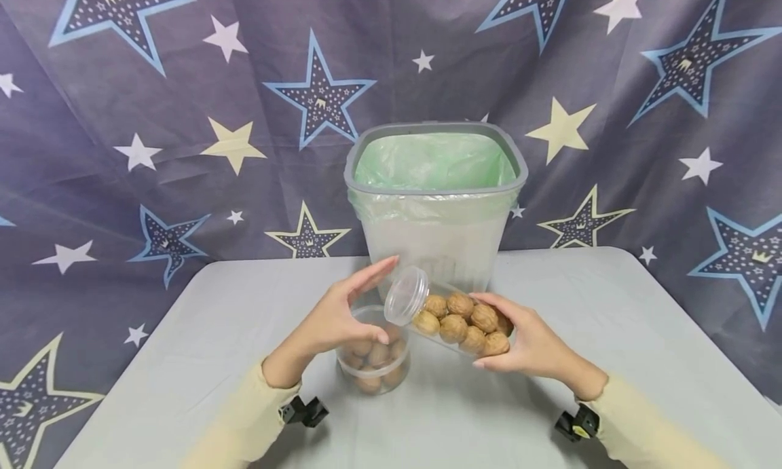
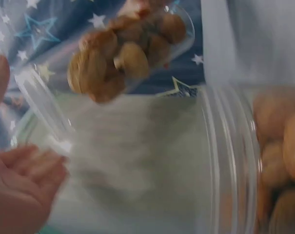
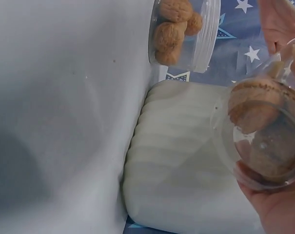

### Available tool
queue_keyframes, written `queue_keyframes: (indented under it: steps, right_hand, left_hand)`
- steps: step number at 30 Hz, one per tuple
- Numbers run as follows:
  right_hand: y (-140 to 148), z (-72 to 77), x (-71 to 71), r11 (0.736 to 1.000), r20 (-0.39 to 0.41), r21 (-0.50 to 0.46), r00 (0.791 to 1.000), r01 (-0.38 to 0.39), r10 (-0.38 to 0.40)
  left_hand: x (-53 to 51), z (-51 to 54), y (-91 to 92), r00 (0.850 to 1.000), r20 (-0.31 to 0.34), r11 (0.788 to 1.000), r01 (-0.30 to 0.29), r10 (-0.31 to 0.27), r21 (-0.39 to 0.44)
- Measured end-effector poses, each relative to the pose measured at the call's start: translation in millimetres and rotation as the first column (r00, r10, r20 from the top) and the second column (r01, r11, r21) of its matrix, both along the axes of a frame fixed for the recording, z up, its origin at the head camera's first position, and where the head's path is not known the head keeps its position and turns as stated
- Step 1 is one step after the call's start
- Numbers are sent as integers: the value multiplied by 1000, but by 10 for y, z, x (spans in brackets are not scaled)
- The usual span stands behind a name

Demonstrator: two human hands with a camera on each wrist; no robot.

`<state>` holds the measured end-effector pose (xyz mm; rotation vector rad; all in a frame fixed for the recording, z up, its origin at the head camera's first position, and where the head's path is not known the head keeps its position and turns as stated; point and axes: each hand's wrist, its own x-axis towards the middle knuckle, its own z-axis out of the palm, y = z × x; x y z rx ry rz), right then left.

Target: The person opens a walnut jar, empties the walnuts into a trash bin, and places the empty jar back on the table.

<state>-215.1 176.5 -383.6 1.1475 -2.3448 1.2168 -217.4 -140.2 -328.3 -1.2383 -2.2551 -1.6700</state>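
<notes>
Fingers of the right hand (image 1: 540, 340) curl round the tilted jar (image 1: 408, 298); those of the left hand (image 1: 334, 318) stand wide apart near its clear end, whether touching I cannot tell. Only the head view takes in the star-printed cloth (image 1: 421, 89), the breadth of the counter (image 1: 238, 326) and the green liner (image 1: 434, 162) inside the grey-rimmed bin (image 1: 430, 235). Both wrist views show the ridged rim of the upright tub (image 1: 374, 372), partly hidden by the left hand from above; the right wrist alone looks through the jar's round base. The jar slants between the two hands, in front of the bin. Jar and tub are clear and smooth; their walnuts (image 1: 453, 328) are brown, wrinkled and roundish.
</notes>
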Motion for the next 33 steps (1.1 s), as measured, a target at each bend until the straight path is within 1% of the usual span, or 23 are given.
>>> queue_keyframes:
  steps: [3,6,10,12,15,18,23,25,27,33]
  right_hand:
    - [11,8,4,1000,20,5,1000,-13,12]
    - [16,19,6,1000,35,11,999,-30,29]
    - [23,21,13,998,47,18,997,-56,55]
    - [29,22,16,997,54,19,996,-73,72]
    - [43,25,11,995,63,14,993,-100,99]
    - [55,33,6,992,73,11,990,-124,123]
    - [60,35,1,987,105,3,982,-158,157]
    - [63,30,2,986,115,1,980,-164,163]
    - [65,25,2,987,121,0,979,-163,162]
    - [70,14,10,989,126,-2,981,-150,149]
  left_hand:
    - [-56,21,-53,995,-55,996,77,-79,-41]
    - [-94,58,-72,987,-82,989,132,-138,-67]
    - [-145,101,-64,969,-124,974,200,-213,-107]
    - [-166,115,-61,957,-153,964,227,-247,-141]
    - [-189,140,-60,940,-186,951,253,-285,-177]
    - [-205,163,-61,932,-198,945,268,-304,-189]
    - [-207,180,-51,929,-187,940,284,-318,-188]
    - [-205,177,-42,932,-174,941,288,-318,-179]
    - [-202,175,-34,936,-161,943,287,-313,-168]
    - [-190,152,-20,953,-93,953,276,-289,-124]
